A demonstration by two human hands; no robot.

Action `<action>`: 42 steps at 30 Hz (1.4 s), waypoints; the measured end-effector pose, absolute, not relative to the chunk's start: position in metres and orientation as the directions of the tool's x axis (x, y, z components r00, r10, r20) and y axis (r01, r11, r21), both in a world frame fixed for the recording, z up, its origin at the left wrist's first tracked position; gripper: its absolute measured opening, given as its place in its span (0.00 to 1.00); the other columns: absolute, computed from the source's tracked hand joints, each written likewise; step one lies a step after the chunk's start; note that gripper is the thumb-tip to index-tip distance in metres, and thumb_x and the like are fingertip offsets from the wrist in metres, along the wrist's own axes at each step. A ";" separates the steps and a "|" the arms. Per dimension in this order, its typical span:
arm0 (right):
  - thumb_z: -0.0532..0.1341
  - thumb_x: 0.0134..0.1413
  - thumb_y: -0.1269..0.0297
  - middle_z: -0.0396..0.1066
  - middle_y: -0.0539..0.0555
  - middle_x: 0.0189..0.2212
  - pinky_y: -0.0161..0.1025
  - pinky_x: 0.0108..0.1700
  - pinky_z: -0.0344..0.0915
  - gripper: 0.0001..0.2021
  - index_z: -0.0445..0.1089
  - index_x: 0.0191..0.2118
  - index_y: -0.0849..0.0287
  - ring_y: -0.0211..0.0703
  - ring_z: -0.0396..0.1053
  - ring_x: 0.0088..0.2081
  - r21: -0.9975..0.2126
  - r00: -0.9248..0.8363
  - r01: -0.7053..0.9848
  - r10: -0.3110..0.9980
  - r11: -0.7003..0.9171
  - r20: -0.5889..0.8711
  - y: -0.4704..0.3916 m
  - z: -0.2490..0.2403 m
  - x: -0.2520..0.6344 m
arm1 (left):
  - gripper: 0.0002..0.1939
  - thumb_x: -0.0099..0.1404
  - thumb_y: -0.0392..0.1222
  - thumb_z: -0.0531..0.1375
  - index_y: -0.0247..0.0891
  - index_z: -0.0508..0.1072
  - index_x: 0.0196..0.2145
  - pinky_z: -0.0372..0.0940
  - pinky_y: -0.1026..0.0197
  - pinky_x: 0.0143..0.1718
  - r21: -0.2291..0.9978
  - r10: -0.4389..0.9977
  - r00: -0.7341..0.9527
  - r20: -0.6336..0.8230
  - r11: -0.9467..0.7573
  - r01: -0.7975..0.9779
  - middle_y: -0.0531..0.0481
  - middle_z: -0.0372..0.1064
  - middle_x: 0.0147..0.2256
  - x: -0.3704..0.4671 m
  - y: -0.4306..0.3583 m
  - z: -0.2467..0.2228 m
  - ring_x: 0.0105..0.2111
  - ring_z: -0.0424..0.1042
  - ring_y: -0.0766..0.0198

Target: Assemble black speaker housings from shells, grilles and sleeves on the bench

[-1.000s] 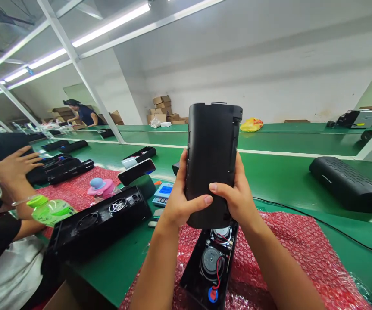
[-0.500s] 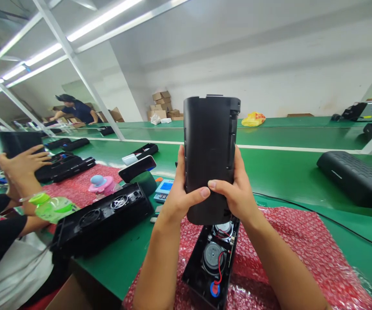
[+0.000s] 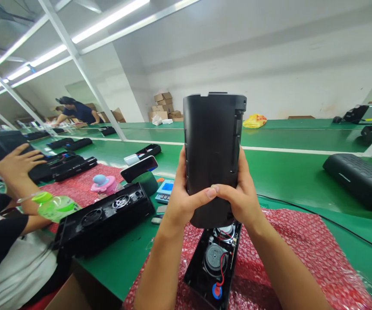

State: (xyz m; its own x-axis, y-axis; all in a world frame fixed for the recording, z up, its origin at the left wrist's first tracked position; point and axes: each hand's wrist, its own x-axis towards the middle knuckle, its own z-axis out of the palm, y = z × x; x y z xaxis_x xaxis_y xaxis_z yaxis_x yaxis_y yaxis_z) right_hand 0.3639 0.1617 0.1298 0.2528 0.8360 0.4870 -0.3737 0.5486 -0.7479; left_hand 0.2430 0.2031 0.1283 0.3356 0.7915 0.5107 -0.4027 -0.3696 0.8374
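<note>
Between both palms I hold up a black plastic speaker housing, upright, its smooth side facing me. My left hand grips its left edge and my right hand its right edge; the thumbs meet across the lower part, and the other fingers are mostly hidden behind. Below it lies an open black speaker box with round drivers, a red wire and a blue-rimmed round part. That box rests on red bubble wrap, partly covered by the housing.
Left of me stand another black speaker shell, a phone, a blue-screened device and a green bottle. A co-worker's hand is beside a dark housing. A finished-looking black speaker and a cable lie right.
The housing looks slightly larger and turned a little, still in both my hands. The co-worker's hand and dark housing at the left have shifted further left.
</note>
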 end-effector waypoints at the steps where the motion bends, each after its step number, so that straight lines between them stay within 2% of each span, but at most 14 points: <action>1: 0.70 0.42 0.68 0.62 0.48 0.60 0.49 0.60 0.66 0.47 0.49 0.67 0.46 0.49 0.63 0.59 -0.749 0.250 -0.373 0.837 0.547 0.487 0.161 0.130 0.364 | 0.54 0.49 0.48 0.72 0.50 0.48 0.67 0.67 0.47 0.58 0.838 0.795 0.331 0.508 -0.368 -0.402 0.46 0.64 0.59 0.243 0.203 0.128 0.56 0.68 0.47; 6: 0.69 0.42 0.70 0.63 0.48 0.60 0.48 0.60 0.67 0.47 0.48 0.67 0.46 0.47 0.65 0.58 -0.750 0.240 -0.382 0.842 0.539 0.483 0.160 0.132 0.364 | 0.55 0.50 0.47 0.72 0.50 0.47 0.67 0.66 0.48 0.58 0.840 0.805 0.325 0.497 -0.352 -0.412 0.46 0.63 0.60 0.243 0.202 0.125 0.56 0.67 0.48; 12: 0.70 0.42 0.68 0.61 0.48 0.61 0.50 0.63 0.62 0.47 0.49 0.67 0.46 0.48 0.63 0.60 -0.758 0.243 -0.358 0.838 0.545 0.488 0.162 0.131 0.366 | 0.54 0.51 0.47 0.72 0.50 0.45 0.67 0.67 0.47 0.57 0.848 0.803 0.340 0.490 -0.348 -0.399 0.46 0.64 0.59 0.244 0.201 0.127 0.56 0.68 0.47; 21: 0.69 0.41 0.70 0.65 0.48 0.58 0.48 0.58 0.69 0.45 0.51 0.65 0.46 0.47 0.66 0.57 -0.741 0.257 -0.376 0.831 0.557 0.494 0.160 0.133 0.363 | 0.53 0.51 0.48 0.72 0.50 0.47 0.67 0.66 0.46 0.59 0.839 0.791 0.340 0.508 -0.366 -0.403 0.46 0.63 0.59 0.244 0.200 0.128 0.57 0.67 0.47; 33: 0.68 0.41 0.70 0.65 0.48 0.58 0.49 0.58 0.69 0.45 0.51 0.65 0.46 0.46 0.68 0.55 -0.750 0.260 -0.366 0.834 0.552 0.487 0.159 0.136 0.363 | 0.52 0.52 0.47 0.71 0.50 0.48 0.67 0.67 0.47 0.58 0.831 0.784 0.340 0.520 -0.372 -0.413 0.46 0.64 0.59 0.243 0.200 0.126 0.56 0.68 0.48; 42: 0.67 0.43 0.68 0.62 0.52 0.61 0.43 0.58 0.69 0.48 0.42 0.68 0.54 0.46 0.65 0.58 -0.761 0.234 -0.285 0.812 0.583 0.535 0.163 0.129 0.366 | 0.55 0.50 0.46 0.72 0.47 0.45 0.67 0.67 0.49 0.58 0.832 0.788 0.334 0.517 -0.372 -0.412 0.44 0.62 0.60 0.242 0.200 0.127 0.57 0.67 0.48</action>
